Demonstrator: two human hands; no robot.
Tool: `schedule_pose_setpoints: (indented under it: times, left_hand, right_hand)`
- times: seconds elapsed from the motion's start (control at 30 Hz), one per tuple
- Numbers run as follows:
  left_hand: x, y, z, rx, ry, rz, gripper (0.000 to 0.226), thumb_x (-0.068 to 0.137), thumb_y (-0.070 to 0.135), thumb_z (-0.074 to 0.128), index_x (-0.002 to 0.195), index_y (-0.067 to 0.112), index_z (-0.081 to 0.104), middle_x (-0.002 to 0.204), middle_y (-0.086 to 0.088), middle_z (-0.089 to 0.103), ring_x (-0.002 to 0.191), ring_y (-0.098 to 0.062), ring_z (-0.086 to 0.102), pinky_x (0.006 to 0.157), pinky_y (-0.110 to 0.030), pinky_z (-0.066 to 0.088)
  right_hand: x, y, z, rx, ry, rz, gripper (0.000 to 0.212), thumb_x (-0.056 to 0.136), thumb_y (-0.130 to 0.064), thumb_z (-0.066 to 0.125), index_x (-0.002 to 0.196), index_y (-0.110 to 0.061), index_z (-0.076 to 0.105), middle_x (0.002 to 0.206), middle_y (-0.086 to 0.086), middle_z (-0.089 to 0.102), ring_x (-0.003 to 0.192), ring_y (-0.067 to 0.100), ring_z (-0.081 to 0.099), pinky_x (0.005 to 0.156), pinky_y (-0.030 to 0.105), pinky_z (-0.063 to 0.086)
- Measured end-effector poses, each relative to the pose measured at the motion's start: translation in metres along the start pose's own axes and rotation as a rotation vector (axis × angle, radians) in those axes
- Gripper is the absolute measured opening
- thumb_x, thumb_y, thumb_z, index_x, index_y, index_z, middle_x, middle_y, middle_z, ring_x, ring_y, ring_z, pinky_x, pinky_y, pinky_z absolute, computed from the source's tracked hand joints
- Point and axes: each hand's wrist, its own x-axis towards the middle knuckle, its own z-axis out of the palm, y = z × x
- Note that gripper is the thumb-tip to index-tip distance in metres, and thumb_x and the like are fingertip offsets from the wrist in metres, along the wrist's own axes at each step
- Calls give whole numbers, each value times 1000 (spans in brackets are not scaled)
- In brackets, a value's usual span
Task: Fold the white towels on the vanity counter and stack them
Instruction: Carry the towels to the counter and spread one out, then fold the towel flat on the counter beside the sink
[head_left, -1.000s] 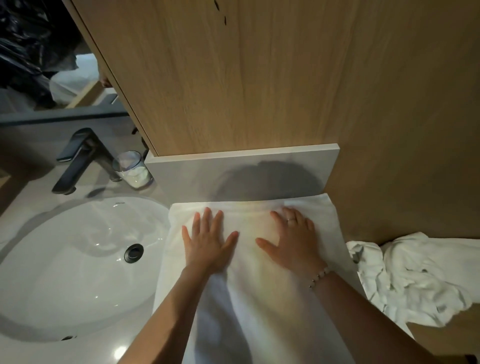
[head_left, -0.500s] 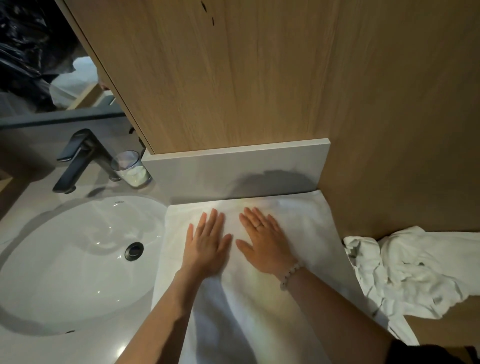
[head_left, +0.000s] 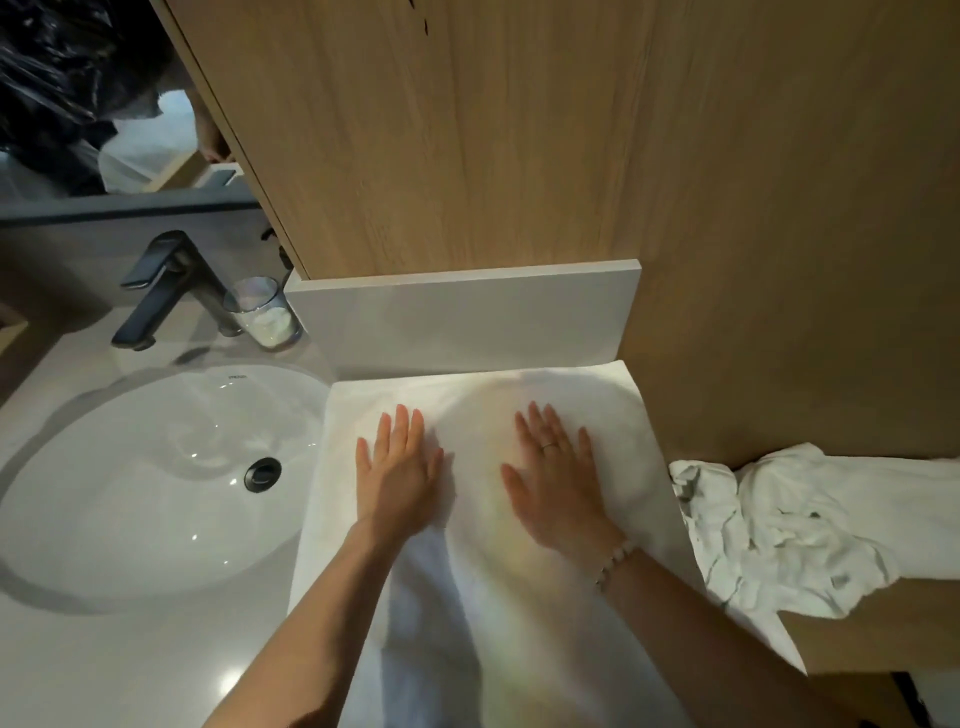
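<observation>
Head camera looking down, and here is the flat white towel (head_left: 498, 597), spread on the vanity counter (head_left: 104, 665) just right of the sink (head_left: 130, 493), its left edge running close along the sink's rim and its far edge up against the pale backsplash (head_left: 462, 317). Both hands are down on it, palms flat. The left hand (head_left: 402, 478), the one nearer the sink, has a straight wrist and its forearm angles up from the bottom of the view; its fingers (head_left: 400, 426) are straight and held close together, pointing away from the body, with the thumb set out to the side. The right hand (head_left: 558, 483), farther from the sink, lies flat too. Its fingers (head_left: 535, 421) are straight and a little fanned, the thumb reaches back toward the sink, there is a ring (head_left: 548, 445) on one finger and a beaded bracelet (head_left: 613, 564) at the wrist. Neither hand is gripping or pinching cloth; both press on the towel's far half, with a gap of bare towel between them. Well to the right of the sink, past the spread towel, a crumpled white towel (head_left: 810, 525) sits in a heap. Behind the sink stands a dark faucet (head_left: 166, 286), and a glass (head_left: 262, 312) sits at the sink's back right corner.
</observation>
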Motion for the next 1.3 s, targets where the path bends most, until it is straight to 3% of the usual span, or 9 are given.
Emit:
schedule_pose_setpoints:
  times: [0.1,0.27,0.4,0.47,0.6,0.7,0.83,0.93,1.3]
  left_hand:
    - [-34,18,3,-33,-17,1,56,100,39,19,150,18,8,159,-3,0,146,-23,-4,116,-46,0]
    - [-61,12,20,-22,-41,-8,59,96,49,13,150,26,8,159,4,-4,146,-19,-8,116,-41,-4]
    - [-56,-2,22,49,-95,38,91,72,75,-17,149,29,-5,151,13,-20,145,-15,-14,116,-39,-7]
    - [-53,-1,19,42,-107,39,88,74,75,-17,149,29,-5,150,12,-22,144,-13,-15,116,-38,-9]
    - [-53,2,14,70,-132,30,59,98,49,14,150,26,-4,157,5,-15,144,-14,-14,116,-38,-8]
    - [-57,9,9,57,-145,-11,59,100,45,14,150,21,-4,158,1,-13,145,-16,-13,116,-40,-8]
    - [-86,23,12,16,-106,-45,57,101,39,18,151,18,1,159,-1,-8,146,-19,-10,117,-42,-6]
    - [-120,28,12,77,-138,-29,56,101,38,15,151,17,-1,158,-2,-10,145,-22,-13,116,-44,-7]
    - [-153,-12,20,48,-168,124,56,100,42,14,150,24,-5,157,3,-14,145,-17,-14,115,-44,-9]
  right_hand:
    - [-20,-30,8,16,-61,-56,69,83,-42,13,139,-15,45,148,5,39,137,23,36,109,51,24]
    - [-30,-11,17,-63,-101,-187,66,87,-47,19,136,-15,49,143,5,45,133,21,42,107,43,32]
    - [-29,24,11,-29,-144,-172,90,74,-64,-4,150,-19,13,159,0,7,146,15,3,116,32,-1]
    - [-30,47,6,-50,-142,-97,95,69,-67,-10,151,-21,6,159,-2,-1,146,13,-4,115,31,-7]
    - [-36,75,-7,-108,-167,41,99,66,-65,-14,151,-19,3,159,2,-4,146,16,-5,116,36,-5]
    - [-51,58,-15,-121,-135,109,92,71,-57,-14,151,-15,6,159,5,-1,146,19,-4,116,40,-4]
    - [-93,2,-8,-25,-112,-5,82,78,-52,-12,151,-17,3,159,4,-4,146,20,-8,116,42,-6]
    - [-119,-34,7,-37,-166,-93,58,99,-44,10,151,-19,2,159,3,-6,146,20,-10,116,44,-6]
    - [-147,-11,7,-38,-118,-127,59,98,-48,26,150,-23,15,158,-2,6,146,16,4,115,33,-1]
